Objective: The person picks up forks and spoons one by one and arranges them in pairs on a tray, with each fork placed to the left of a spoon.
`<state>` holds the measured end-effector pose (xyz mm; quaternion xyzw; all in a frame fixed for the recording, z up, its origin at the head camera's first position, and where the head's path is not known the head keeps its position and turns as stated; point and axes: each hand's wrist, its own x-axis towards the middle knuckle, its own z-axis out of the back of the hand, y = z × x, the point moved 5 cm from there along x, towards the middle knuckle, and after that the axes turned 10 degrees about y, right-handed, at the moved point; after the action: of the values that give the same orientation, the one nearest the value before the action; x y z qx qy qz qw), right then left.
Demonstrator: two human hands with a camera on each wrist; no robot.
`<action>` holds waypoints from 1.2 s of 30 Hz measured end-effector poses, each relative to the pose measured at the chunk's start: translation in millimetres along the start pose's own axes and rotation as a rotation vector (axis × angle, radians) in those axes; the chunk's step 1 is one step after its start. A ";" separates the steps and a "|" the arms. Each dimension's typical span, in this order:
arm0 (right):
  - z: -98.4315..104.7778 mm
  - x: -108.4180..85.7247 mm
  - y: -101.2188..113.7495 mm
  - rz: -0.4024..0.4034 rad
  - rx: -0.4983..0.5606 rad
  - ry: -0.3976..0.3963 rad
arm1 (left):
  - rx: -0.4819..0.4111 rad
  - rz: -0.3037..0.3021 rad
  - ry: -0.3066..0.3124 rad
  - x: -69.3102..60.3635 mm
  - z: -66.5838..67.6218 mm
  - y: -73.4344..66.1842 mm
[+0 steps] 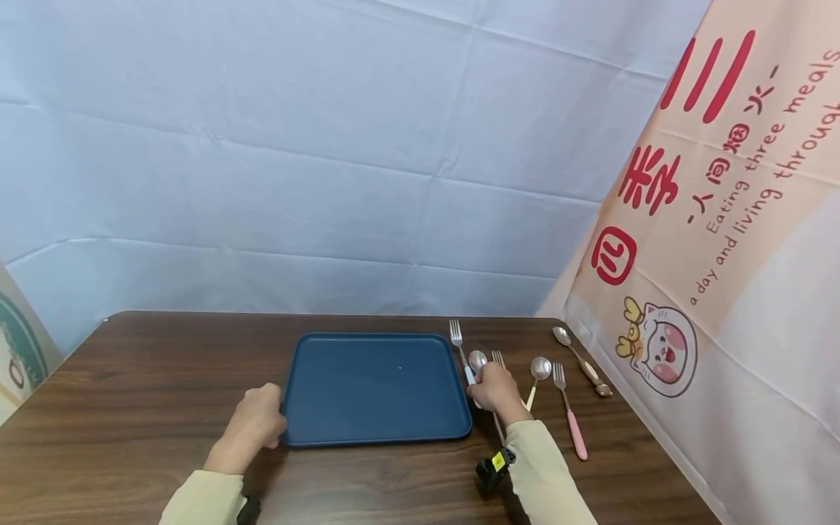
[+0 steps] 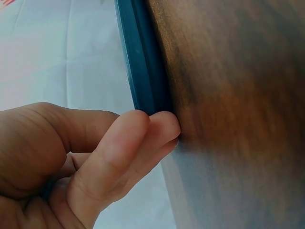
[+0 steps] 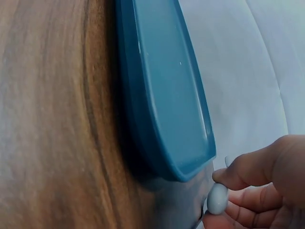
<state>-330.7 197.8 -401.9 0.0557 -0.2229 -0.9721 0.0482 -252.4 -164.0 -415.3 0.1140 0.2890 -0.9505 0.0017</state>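
Observation:
A blue rectangular tray (image 1: pixel 377 386) lies on the wooden table. My left hand (image 1: pixel 252 421) is at its left edge; in the left wrist view the thumb and fingers (image 2: pixel 119 138) pinch the rim. Right of the tray, my right hand (image 1: pixel 499 394) reaches among the cutlery. Its thumb and fingers pinch a pale rounded handle end (image 3: pixel 218 198), apparently that of the spoon (image 1: pixel 477 359) whose bowl shows just beyond the hand. A fork with a light blue handle (image 1: pixel 469 373) lies between this hand and the tray. Another fork (image 1: pixel 499 359) is partly hidden under the hand.
Farther right lie a spoon (image 1: pixel 540 368) with a pale handle, a fork with a pink handle (image 1: pixel 576 434) and a spoon with a decorated handle (image 1: pixel 587 370). A white cloth (image 1: pixel 295 182) hangs behind the table (image 1: pixel 164 386); a printed cloth (image 1: pixel 715 240) hangs along the right side.

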 end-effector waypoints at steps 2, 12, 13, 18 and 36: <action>-1.2 -1.2 2.0 0.014 0.004 0.002 | 0.001 -0.001 -0.002 -0.7 0.1 -0.1; -5.7 -7.0 15.5 0.024 -0.002 0.025 | -0.006 0.007 0.004 -1.6 -0.6 0.9; -6.7 -8.1 17.6 0.030 0.007 0.030 | -0.005 0.009 0.005 -1.6 -0.5 1.1; -10.9 -12.9 29.3 0.076 0.047 0.046 | 0.002 0.016 0.014 -1.2 0.0 0.9; -20.2 -14.0 54.3 0.107 0.099 0.103 | 0.015 0.033 0.028 -0.9 -0.7 -0.3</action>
<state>-310.5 142.2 -394.9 0.0960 -0.2704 -0.9518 0.1087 -251.4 -163.5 -415.5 0.1322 0.2797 -0.9508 0.0126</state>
